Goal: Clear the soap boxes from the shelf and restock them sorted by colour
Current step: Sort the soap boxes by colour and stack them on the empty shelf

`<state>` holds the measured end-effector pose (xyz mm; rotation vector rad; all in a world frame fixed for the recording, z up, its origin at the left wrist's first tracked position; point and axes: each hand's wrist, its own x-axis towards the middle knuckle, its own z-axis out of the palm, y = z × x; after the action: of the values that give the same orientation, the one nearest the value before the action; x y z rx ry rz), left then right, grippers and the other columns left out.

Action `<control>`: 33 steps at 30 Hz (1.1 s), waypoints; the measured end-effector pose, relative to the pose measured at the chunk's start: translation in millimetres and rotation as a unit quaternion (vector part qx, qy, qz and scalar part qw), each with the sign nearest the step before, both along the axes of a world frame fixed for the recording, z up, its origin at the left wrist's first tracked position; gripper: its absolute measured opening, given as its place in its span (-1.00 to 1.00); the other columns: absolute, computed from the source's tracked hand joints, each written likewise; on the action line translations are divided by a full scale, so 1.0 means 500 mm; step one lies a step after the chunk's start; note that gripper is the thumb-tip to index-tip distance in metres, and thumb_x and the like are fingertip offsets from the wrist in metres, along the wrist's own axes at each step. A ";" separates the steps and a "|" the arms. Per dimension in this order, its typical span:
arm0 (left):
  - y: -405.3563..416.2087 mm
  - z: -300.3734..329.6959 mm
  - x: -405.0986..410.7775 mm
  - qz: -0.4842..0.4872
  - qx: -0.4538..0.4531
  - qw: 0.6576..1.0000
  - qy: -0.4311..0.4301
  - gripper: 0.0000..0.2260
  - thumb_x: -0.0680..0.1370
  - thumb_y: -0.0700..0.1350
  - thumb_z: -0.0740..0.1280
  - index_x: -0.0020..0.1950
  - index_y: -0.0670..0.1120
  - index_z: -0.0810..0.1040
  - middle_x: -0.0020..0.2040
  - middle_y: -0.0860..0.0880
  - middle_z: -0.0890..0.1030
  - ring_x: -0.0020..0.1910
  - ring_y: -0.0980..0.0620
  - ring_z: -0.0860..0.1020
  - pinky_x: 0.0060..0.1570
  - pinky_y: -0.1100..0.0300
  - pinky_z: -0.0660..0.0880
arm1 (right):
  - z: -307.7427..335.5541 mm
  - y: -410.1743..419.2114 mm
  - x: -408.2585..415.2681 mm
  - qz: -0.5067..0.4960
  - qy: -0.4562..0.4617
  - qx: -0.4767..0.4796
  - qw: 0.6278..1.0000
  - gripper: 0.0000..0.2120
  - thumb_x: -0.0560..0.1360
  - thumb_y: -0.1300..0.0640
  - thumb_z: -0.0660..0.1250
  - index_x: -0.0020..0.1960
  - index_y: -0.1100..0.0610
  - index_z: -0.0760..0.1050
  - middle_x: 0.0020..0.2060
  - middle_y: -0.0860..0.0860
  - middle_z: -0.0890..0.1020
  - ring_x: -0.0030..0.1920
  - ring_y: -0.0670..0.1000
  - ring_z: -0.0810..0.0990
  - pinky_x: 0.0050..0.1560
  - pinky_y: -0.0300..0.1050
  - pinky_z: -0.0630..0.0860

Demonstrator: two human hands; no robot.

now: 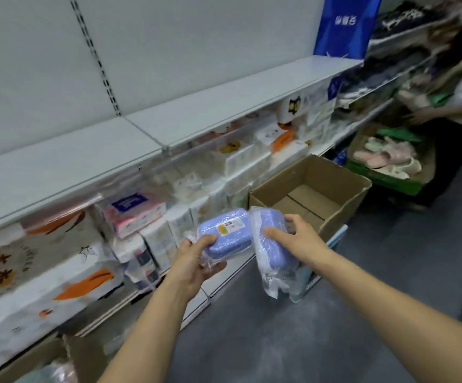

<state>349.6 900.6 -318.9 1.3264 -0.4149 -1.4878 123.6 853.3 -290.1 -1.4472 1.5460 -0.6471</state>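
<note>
- Left hand, centre frame, grips a wrapped purple soap box flat, label up.
- Right hand clasps a second purple box on edge, likely pairing same colours.
- Cardboard box sits open just beyond; white shelf above.

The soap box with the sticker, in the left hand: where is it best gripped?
Across its short near end, from below, as the left hand does: thumb on top, fingers under. The soap box lies flat and rounded in loose plastic wrap, so clamp the hard shell, not the film.
</note>
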 end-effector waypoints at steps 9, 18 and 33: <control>-0.287 -0.025 -0.191 -0.055 -0.001 0.998 0.002 -0.43 0.38 -0.13 0.49 0.36 -0.18 0.46 0.03 -0.16 0.65 -0.28 -0.05 0.61 -0.34 0.19 0.55 | -0.035 -0.204 -0.207 -0.124 -0.014 0.016 0.992 -0.22 0.39 -0.29 0.41 0.44 0.07 0.25 0.34 0.02 0.42 0.28 0.07 0.46 0.31 0.08 0.42; -0.704 -0.123 -0.324 -0.089 0.059 0.994 0.020 -0.56 0.29 -0.21 0.53 0.15 -0.23 0.60 -0.05 -0.20 0.67 -0.31 -0.06 0.64 -0.38 0.16 0.57 | -0.122 -0.602 -0.308 -0.178 -0.029 0.070 0.981 -0.25 0.44 -0.17 0.43 0.45 0.13 0.18 0.30 0.05 0.41 0.26 0.11 0.46 0.25 0.03 0.43; -1.124 -0.456 -0.523 -0.122 0.175 0.976 0.033 -0.82 0.49 -0.28 0.41 0.09 -0.24 0.59 -0.26 -0.13 0.70 -0.37 -0.01 0.66 -0.42 0.11 0.59 | -0.468 -1.050 -0.455 -0.325 -0.009 0.249 0.912 -0.10 0.42 -0.16 0.46 0.52 0.13 0.02 0.34 0.17 0.40 0.26 0.24 0.47 0.14 0.08 0.46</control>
<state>88.0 338.7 -546.7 1.5365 -0.2879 -1.8677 -103.9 328.1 -524.0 -0.5290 2.0073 -0.5706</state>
